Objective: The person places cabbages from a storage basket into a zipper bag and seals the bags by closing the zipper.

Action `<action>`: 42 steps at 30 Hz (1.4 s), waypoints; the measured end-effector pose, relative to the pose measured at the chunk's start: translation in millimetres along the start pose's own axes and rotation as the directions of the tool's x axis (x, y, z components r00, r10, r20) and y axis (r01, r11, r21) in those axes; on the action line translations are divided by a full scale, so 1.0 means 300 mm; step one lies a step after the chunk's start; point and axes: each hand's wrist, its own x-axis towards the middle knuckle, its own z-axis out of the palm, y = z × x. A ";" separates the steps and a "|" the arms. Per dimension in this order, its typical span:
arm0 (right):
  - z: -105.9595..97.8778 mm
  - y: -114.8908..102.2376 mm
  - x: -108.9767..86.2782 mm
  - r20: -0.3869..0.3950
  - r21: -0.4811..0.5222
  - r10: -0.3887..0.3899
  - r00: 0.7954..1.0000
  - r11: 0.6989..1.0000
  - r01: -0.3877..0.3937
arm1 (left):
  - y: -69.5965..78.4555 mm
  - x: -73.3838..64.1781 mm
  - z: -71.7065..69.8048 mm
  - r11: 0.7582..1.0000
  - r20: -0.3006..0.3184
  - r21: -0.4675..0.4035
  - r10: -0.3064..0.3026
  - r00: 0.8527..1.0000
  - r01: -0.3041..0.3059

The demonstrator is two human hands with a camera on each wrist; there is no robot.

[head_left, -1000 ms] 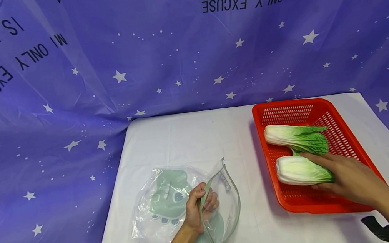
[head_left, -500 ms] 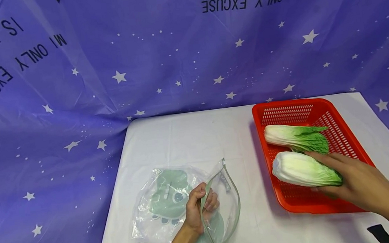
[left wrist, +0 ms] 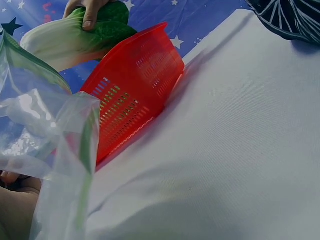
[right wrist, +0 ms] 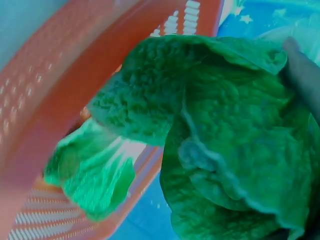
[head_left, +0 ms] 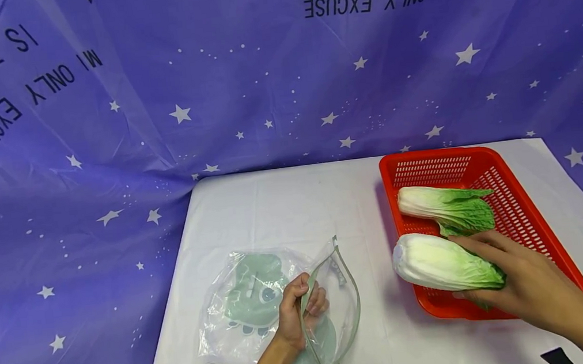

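Observation:
My left hand (head_left: 295, 317) grips one edge of the mouth of a clear zip bag (head_left: 216, 327) with a green cartoon print; the mouth gapes toward the right. In the left wrist view the bag (left wrist: 30, 125) hides most of that hand. My right hand (head_left: 524, 283) holds a Chinese cabbage (head_left: 434, 262) round its leafy end, its white base pointing left over the near left rim of the red basket (head_left: 540, 224). In the right wrist view the held cabbage's green leaves (right wrist: 235, 145) fill much of the picture. A second Chinese cabbage (head_left: 423, 202) lies inside the basket.
A white cloth (head_left: 283, 206) covers the table, with a purple starry curtain (head_left: 263, 92) behind it. Near the right forearm lies a black object (head_left: 556, 357), cut off by the frame. A dark, white-lined thing (left wrist: 292, 20) shows at the left wrist view's top right.
My right hand has lifted the near cabbage from the basket floor and moved it left, so its base passes the rim. The left hand and bag look unmoved.

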 end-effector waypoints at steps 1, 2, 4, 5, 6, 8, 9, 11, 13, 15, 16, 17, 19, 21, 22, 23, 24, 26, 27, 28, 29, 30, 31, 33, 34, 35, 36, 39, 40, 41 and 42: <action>0.004 -0.011 -0.001 0.003 0.005 -0.006 1.000 1.000 0.006 | 0.000 0.000 0.001 1.000 0.001 0.003 0.001 1.000 -0.001; 0.010 -0.022 -0.003 0.005 0.009 -0.014 1.000 1.000 0.014 | 0.001 0.001 0.001 1.000 0.002 0.008 0.002 1.000 -0.002; 0.022 -0.045 -0.007 0.011 0.018 -0.035 0.999 0.999 0.034 | 0.002 0.001 0.002 0.999 0.002 0.031 0.007 1.000 -0.007; 0.028 -0.058 -0.008 0.015 0.019 -0.045 0.999 0.999 0.044 | 0.003 0.001 0.002 0.999 0.003 0.044 0.010 1.000 -0.010; 0.034 -0.071 -0.008 0.020 0.020 -0.053 0.998 0.998 0.053 | 0.003 0.002 0.002 0.998 0.003 0.059 0.012 1.000 -0.012; 0.041 -0.096 -0.006 0.041 0.007 -0.056 0.998 0.998 0.056 | 0.005 0.002 0.002 0.996 0.003 0.089 0.016 1.000 -0.016; 0.042 -0.109 -0.003 0.048 -0.002 -0.059 0.997 0.998 0.059 | 0.006 0.002 0.002 0.994 0.002 0.107 0.019 1.000 -0.019; 0.041 -0.134 0.007 0.061 -0.022 -0.070 0.996 0.997 0.072 | 0.006 0.002 0.003 0.991 0.002 0.130 0.022 1.000 -0.022; 0.037 -0.161 0.019 0.070 -0.030 -0.087 0.994 0.996 0.089 | 0.006 0.003 0.002 0.986 -0.004 0.164 0.024 1.000 -0.023; 0.035 -0.193 0.031 0.068 -0.025 -0.111 0.991 0.993 0.113 | 0.005 0.003 0.000 0.977 -0.014 0.213 0.029 0.999 -0.025; 0.036 -0.210 0.037 0.073 -0.025 -0.120 0.990 0.992 0.122 | 0.004 0.002 -0.001 0.972 -0.018 0.232 0.031 0.999 -0.026; 0.039 -0.227 0.041 0.080 -0.025 -0.128 0.989 0.991 0.130 | 0.003 0.002 -0.003 0.968 -0.023 0.251 0.033 0.999 -0.027; 0.050 -0.260 0.048 0.109 -0.025 -0.140 0.984 0.989 0.144 | 0.002 0.002 -0.004 0.958 -0.026 0.284 0.038 0.999 -0.030; 0.065 -0.287 0.051 0.163 -0.031 -0.149 0.975 0.987 0.156 | 0.003 0.001 -0.003 0.953 -0.022 0.302 0.044 0.999 -0.036; 0.074 -0.296 0.051 0.191 -0.032 -0.155 0.969 0.986 0.164 | 0.003 0.001 -0.003 0.950 -0.018 0.310 0.049 0.999 -0.041; 0.084 -0.303 0.052 0.226 -0.037 -0.151 0.962 0.986 0.163 | 0.004 0.001 -0.003 0.944 -0.014 0.328 0.055 0.998 -0.048; 0.094 -0.308 0.051 0.258 -0.043 -0.147 0.955 0.986 0.163 | 0.005 0.000 -0.002 0.936 -0.008 0.348 0.063 0.998 -0.057; 0.114 -0.311 0.048 0.306 -0.056 -0.140 0.942 0.985 0.165 | 0.005 -0.001 -0.002 0.915 -0.006 0.396 0.083 0.997 -0.074; 0.124 -0.312 0.046 0.317 -0.064 -0.140 0.938 0.984 0.168 | 0.006 -0.001 -0.002 0.903 -0.007 0.422 0.092 0.996 -0.081; 0.135 -0.312 0.044 0.319 -0.074 -0.141 0.937 0.982 0.173 | 0.006 -0.002 -0.002 0.891 -0.015 0.448 0.097 0.995 -0.080; 0.147 -0.312 0.042 0.315 -0.082 -0.143 0.938 0.981 0.176 | 0.005 -0.004 -0.002 0.876 -0.023 0.476 0.105 0.994 -0.081; 0.157 -0.314 0.040 0.304 -0.087 -0.148 0.941 0.979 0.182 | 0.005 -0.006 -0.001 0.862 -0.033 0.500 0.111 0.993 -0.079; 0.168 -0.316 0.037 0.289 -0.092 -0.151 0.945 0.978 0.185 | 0.003 -0.007 -0.001 0.849 -0.039 0.522 0.116 0.992 -0.079; 0.189 -0.324 0.034 0.253 -0.108 -0.149 0.956 0.978 0.180 | 0.001 -0.010 0.000 0.819 -0.049 0.569 0.122 0.991 -0.073; 0.199 -0.330 0.033 0.235 -0.112 -0.144 0.961 0.978 0.174 | -0.001 -0.012 0.000 0.803 -0.049 0.591 0.125 0.991 -0.072; 0.207 -0.336 0.033 0.227 -0.115 -0.134 0.965 0.980 0.163 | -0.003 -0.012 0.000 0.786 -0.044 0.613 0.129 0.991 -0.076; 0.214 -0.343 0.033 0.221 -0.117 -0.119 0.968 0.982 0.148 | -0.004 -0.012 0.001 0.775 -0.038 0.627 0.131 0.991 -0.079; 0.233 -0.361 0.038 0.223 -0.122 -0.076 0.972 0.987 0.105 | -0.007 -0.011 0.002 0.734 -0.020 0.673 0.142 0.990 -0.092; 0.239 -0.366 0.040 0.229 -0.125 -0.061 0.971 0.988 0.091 | -0.008 -0.011 0.002 0.724 -0.013 0.683 0.143 0.990 -0.096; 0.244 -0.370 0.042 0.232 -0.126 -0.047 0.972 0.989 0.078 | -0.008 -0.011 0.002 0.712 -0.004 0.695 0.146 0.989 -0.102; 0.250 -0.373 0.043 0.231 -0.125 -0.036 0.972 0.990 0.066 | -0.009 -0.011 0.001 0.700 0.007 0.705 0.148 0.989 -0.110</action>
